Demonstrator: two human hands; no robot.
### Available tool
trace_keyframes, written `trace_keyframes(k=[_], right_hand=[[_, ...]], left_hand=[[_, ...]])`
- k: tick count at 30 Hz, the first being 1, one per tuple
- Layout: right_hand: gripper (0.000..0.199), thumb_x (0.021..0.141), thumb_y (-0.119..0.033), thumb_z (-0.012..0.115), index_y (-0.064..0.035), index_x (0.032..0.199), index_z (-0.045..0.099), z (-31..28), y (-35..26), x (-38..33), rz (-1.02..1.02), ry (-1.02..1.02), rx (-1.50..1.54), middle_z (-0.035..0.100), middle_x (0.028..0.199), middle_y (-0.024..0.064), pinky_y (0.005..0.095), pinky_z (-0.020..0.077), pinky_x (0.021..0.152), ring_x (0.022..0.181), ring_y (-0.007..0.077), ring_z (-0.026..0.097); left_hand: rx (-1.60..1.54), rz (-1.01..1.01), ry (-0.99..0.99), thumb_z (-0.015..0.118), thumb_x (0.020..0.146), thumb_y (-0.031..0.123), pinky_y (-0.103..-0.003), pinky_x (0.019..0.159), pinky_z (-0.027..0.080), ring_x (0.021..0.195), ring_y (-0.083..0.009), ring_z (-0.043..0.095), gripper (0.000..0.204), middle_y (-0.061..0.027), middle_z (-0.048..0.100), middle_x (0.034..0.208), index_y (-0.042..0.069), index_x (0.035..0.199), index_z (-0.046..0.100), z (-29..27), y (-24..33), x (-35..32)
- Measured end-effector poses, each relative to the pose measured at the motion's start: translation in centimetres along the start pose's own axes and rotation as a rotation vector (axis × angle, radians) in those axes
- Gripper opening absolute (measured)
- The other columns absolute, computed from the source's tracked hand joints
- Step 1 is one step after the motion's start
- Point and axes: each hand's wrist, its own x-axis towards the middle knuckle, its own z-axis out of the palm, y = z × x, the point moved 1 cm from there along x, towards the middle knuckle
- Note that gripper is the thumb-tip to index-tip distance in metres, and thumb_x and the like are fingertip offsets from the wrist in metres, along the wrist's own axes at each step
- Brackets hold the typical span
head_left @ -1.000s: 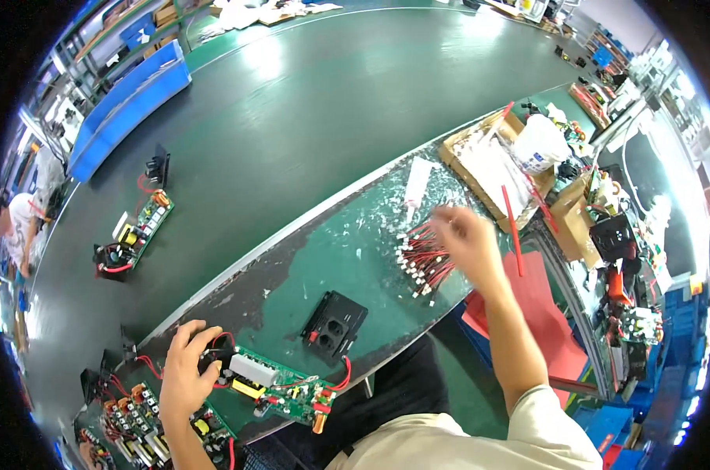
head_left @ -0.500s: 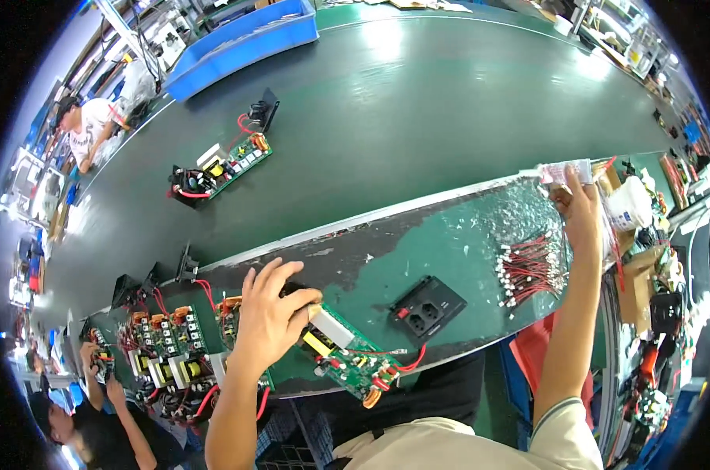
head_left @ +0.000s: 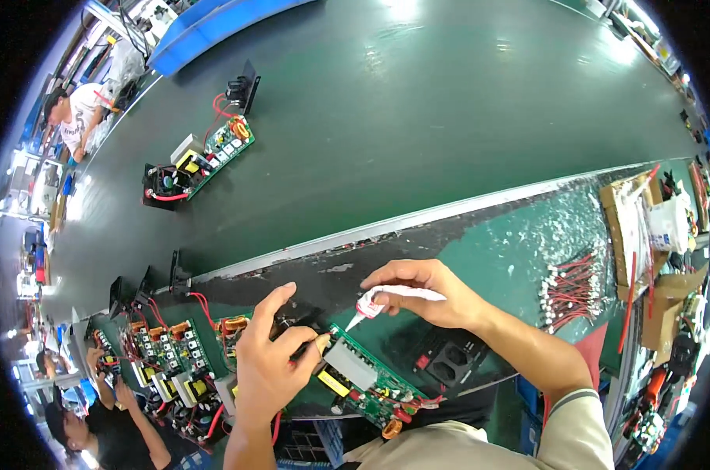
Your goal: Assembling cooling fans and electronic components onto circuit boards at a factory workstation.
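Note:
In my right hand (head_left: pixel 441 296) is a white tube with a pointed nozzle (head_left: pixel 368 305), gripped between thumb and fingers. Its tip points down, close to the upper left corner of a green circuit board (head_left: pixel 398 383). My left hand (head_left: pixel 273 360) holds that board's left end, with thumb and a finger closing at the corner; a dark part beneath the hand is mostly hidden. The board carries a grey block, a yellow-wrapped transformer (head_left: pixel 334 383) and a copper coil. Red wires run from it toward a black socket panel (head_left: pixel 454 362) beneath my right hand.
More wired boards (head_left: pixel 171 345) stand left of my left hand. A bundle of red-and-black leads (head_left: pixel 572 294) lies right, near cardboard boxes (head_left: pixel 672 301). Another assembly (head_left: pixel 206 160) rests on the dark green belt (head_left: pixel 418 149), beyond a metal rail. A co-worker (head_left: pixel 108 427) sits lower left.
My right hand has come back from the far right with the white tube, over the board. My left hand has closed on the board's end. The view has shifted slightly.

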Motion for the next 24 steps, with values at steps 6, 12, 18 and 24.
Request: trace_keyframes(k=[6,12,18,24], right_hand=[[0.029,0.089,-0.005,0.067,-0.0041,0.118,0.068,1.2,0.8,0.3,-0.301,-0.015,-0.395,0.066,0.107,0.0124,0.0321,0.0518,0.078,0.091,0.0238,0.066],[0.048,0.078,-0.006,0.067,-0.0069,0.126,0.064,1.5,1.1,-1.2,-0.400,-0.049,-0.553,0.064,0.116,0.0140,0.0374,0.0543,0.081,0.096,0.0314,0.066],[0.047,0.079,-0.008,0.064,-0.0037,0.126,0.063,2.1,1.6,-0.8,-0.451,-0.076,-0.568,0.064,0.115,0.0141,0.0380,0.0550,0.080,0.096,0.0316,0.066],[0.046,0.079,-0.010,0.063,-0.0020,0.125,0.063,2.3,1.7,-1.0,-0.511,-0.046,-0.595,0.064,0.114,0.0153,0.0384,0.0553,0.078,0.094,0.0322,0.066]], left_hand=[[0.076,0.034,0.004,0.079,0.066,0.000,-0.035,0.073,0.057,0.106,-0.0339,0.066,0.018,-0.0170,0.061,0.124,0.005,0.080,0.069,0.1,-0.4,0.0],[0.090,0.058,0.011,0.075,0.064,-0.003,-0.044,0.085,0.055,0.106,-0.0381,0.065,0.021,-0.0125,0.066,0.113,0.003,0.078,0.061,0.4,-0.5,0.4],[0.089,0.064,-0.005,0.072,0.063,-0.004,-0.045,0.087,0.054,0.105,-0.0393,0.065,0.022,-0.0106,0.068,0.106,0.004,0.080,0.061,0.4,-0.5,0.5],[0.114,0.107,0.012,0.072,0.064,-0.003,-0.044,0.083,0.056,0.100,-0.0391,0.066,0.021,-0.0092,0.068,0.101,0.004,0.081,0.061,0.4,-0.4,0.6]])
